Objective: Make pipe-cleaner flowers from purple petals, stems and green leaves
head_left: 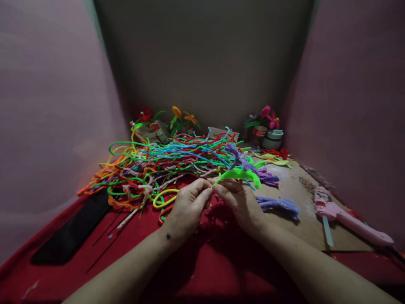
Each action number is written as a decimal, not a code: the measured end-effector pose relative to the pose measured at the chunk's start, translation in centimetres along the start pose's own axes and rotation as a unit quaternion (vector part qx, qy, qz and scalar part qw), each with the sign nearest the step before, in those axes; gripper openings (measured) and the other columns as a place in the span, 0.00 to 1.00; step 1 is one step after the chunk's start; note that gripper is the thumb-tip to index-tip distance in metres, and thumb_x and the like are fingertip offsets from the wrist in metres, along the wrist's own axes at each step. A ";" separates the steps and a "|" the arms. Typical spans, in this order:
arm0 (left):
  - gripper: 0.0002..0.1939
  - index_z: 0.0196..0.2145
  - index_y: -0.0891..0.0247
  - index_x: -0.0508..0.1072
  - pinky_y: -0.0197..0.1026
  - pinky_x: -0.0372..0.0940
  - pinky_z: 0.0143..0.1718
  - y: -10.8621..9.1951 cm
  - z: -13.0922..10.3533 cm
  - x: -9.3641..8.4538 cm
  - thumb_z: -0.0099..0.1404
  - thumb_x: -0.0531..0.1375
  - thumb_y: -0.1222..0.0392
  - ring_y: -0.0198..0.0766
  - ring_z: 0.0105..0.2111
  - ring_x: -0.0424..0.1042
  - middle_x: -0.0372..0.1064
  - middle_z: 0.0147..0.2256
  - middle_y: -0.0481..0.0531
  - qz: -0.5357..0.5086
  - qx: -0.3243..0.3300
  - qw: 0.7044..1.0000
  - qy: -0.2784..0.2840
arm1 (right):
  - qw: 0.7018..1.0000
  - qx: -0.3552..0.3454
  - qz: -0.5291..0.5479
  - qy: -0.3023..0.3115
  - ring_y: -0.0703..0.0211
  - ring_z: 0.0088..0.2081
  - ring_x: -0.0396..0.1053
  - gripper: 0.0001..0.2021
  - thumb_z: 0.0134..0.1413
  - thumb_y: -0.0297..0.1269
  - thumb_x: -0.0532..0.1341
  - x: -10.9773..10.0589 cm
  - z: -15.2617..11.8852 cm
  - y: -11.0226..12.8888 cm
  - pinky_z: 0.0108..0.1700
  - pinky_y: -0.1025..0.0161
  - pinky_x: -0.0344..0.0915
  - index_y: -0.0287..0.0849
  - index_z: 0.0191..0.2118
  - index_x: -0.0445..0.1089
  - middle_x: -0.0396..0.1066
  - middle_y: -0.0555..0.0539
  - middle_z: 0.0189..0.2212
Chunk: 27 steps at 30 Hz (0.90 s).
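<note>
While both hands (188,204) pinch its narrow end, the fuzzy green strip (239,174) arches above the right hand (243,203).

Pipe-cleaner pile (183,154) spans bench (57,280) centre to left edge. Slab (72,232) at left edge, before pile. Cardboard (303,230) along right side: petal bundle (280,206) on its left part, glue gun (351,223) across its front-right corner. Flowers (176,112) along back edge; jar (272,138) near back-right corner.
</note>
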<state>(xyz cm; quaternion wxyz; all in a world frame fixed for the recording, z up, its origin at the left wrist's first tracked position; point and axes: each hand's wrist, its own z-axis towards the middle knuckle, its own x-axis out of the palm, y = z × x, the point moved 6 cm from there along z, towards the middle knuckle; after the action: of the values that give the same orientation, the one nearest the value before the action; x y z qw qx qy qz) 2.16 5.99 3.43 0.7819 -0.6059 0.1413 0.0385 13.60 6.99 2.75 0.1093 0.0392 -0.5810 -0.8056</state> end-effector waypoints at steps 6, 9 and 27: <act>0.12 0.35 0.67 0.72 0.29 0.42 0.17 0.9 0.0 0.8 0.57 0.60 0.55 0.23 0.17 0.48 0.54 0.19 0.42 -0.230 -0.105 0.964 0.075 | 0.999 -0.014 -0.036 0.006 0.54 0.43 0.68 0.09 0.48 0.37 0.62 -0.6 0.1 -0.4 0.49 0.54 0.60 0.48 0.37 0.76 0.74 0.48 0.39; 0.18 0.44 0.64 0.71 0.28 0.40 0.17 1.4 0.0 1.0 0.55 0.62 0.57 0.21 0.16 0.47 0.52 0.20 0.42 -0.292 -0.134 0.941 0.102 | 0.998 -0.041 -0.003 0.040 0.54 0.45 0.67 0.10 0.50 0.37 0.61 -0.5 0.1 -0.3 0.52 0.53 0.59 0.50 0.39 0.75 0.72 0.49 0.43; 0.10 0.39 0.67 0.68 0.37 0.60 0.26 -1.2 -1.4 0.8 0.64 0.51 0.63 0.36 0.26 0.69 0.71 0.29 0.54 0.401 0.300 0.863 -0.067 | 1.000 0.013 -0.011 -0.026 0.59 0.34 0.66 0.09 0.52 0.37 0.58 -0.6 0.1 -1.0 0.42 0.60 0.60 0.44 0.35 0.76 0.72 0.50 0.30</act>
<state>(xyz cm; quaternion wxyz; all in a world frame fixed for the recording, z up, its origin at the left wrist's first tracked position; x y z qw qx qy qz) 2.91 4.28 3.99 0.8508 -0.2293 0.3240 0.3445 14.01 7.46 1.81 0.0848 0.0258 -0.5938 -0.7997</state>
